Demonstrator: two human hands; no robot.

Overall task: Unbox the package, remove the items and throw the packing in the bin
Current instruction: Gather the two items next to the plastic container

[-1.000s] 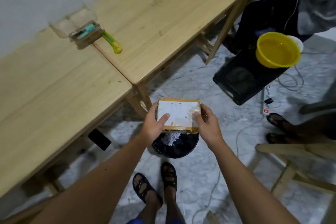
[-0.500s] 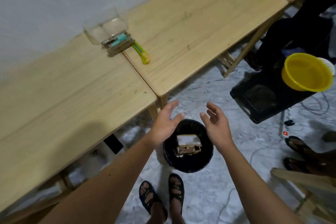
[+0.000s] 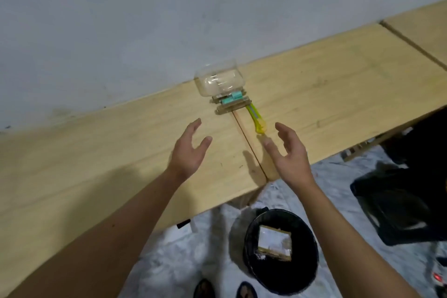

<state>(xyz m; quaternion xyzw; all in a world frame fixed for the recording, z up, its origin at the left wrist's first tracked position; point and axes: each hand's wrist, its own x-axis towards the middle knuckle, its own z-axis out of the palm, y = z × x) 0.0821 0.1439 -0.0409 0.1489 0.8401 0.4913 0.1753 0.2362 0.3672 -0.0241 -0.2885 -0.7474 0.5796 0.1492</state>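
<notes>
— Biggest thing first?
— Pale wooden tabletops set edge to edge along a grey-white wall, with a narrow seam running between the two nearest ones. Marbled white floor below.

— Next down in size?
— Round black bin lined with a black bag, standing on the floor just off the table edge, under the right forearm. Inside it, lying flat on top: the brown cardboard package box with a white label. Dark, blurred shapes at the far right edge, not clear enough to name.

— And the hands?
— Left hand raised over the tabletop, palm turned inward, fingers spread and loosely curved, gripping nothing. Right hand opposite it, mirror pose, fingers apart, equally empty. Well apart from each other, seam between them.

— Smaller pieces on the table?
— Against the wall, straddling the seam: clear plastic rounded container. Just in front, touching it, a small wooden holder with a teal piece on it. Beside that, a yellow-green utility knife lying angled toward the right hand, tip close to the fingertips but not touched.

— Anything lower?
— Toes of dark sandals at the bottom edge.
</notes>
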